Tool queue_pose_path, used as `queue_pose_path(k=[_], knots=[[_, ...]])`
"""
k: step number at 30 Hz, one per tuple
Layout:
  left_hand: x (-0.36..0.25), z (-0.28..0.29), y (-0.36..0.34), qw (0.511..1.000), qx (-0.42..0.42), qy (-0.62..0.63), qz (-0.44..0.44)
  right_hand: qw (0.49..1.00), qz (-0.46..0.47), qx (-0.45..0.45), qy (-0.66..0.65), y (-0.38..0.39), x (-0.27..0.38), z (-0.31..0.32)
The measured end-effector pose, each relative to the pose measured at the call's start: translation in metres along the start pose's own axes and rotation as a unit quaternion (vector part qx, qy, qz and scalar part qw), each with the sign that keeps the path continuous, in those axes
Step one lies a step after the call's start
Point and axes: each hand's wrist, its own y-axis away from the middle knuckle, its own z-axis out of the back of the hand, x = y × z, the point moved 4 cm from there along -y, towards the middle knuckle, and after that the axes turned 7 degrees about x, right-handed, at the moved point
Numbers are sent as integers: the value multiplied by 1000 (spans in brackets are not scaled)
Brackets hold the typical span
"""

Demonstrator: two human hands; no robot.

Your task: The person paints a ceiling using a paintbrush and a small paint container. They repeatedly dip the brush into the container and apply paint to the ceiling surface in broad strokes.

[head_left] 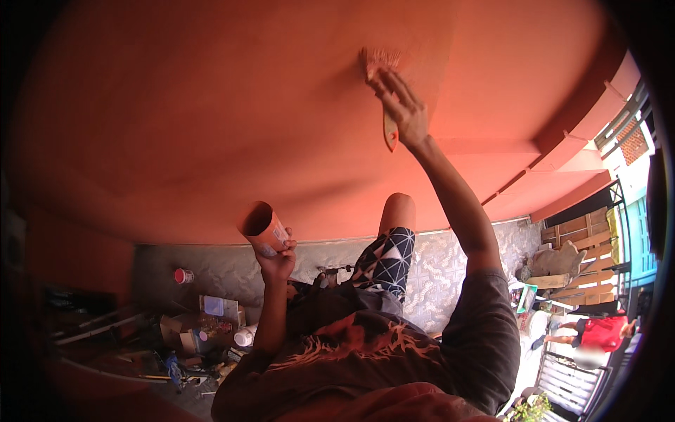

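Observation:
High on the salmon-orange wall (232, 105), my right hand (401, 105) grips a wide paintbrush (390, 141), its bristles against the painted surface and its wooden handle hanging below my fingers. A slightly darker patch shows around the bristles. Lower and to the left, my left hand (278, 260) holds an orange-coated cylindrical container (260, 228), tilted, with its open mouth toward the wall; its contents are hard to make out. My bare knee (395, 211) is raised close to the wall's lower part.
Below lies a grey patterned tile floor (450, 274) with a red-and-white pail (184, 276) and assorted boxes and tools (190, 330) at left. At right are wooden pallets (583, 260), a metal gate (569, 373), a plant (531, 411) and another person in a red top (601, 330).

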Motion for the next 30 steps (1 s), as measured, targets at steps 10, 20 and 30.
queue_pose_path(k=[10,20,30], knots=[[4,-15,-19,998,52,13,47,967,-46,163,-192,36,-5,-31],[13,-9,-18,998,30,15,43,998,-53,10,-14,63,-14,4],[13,-10,-29,998,34,4,52,962,-104,191,-166,96,-19,-50]])
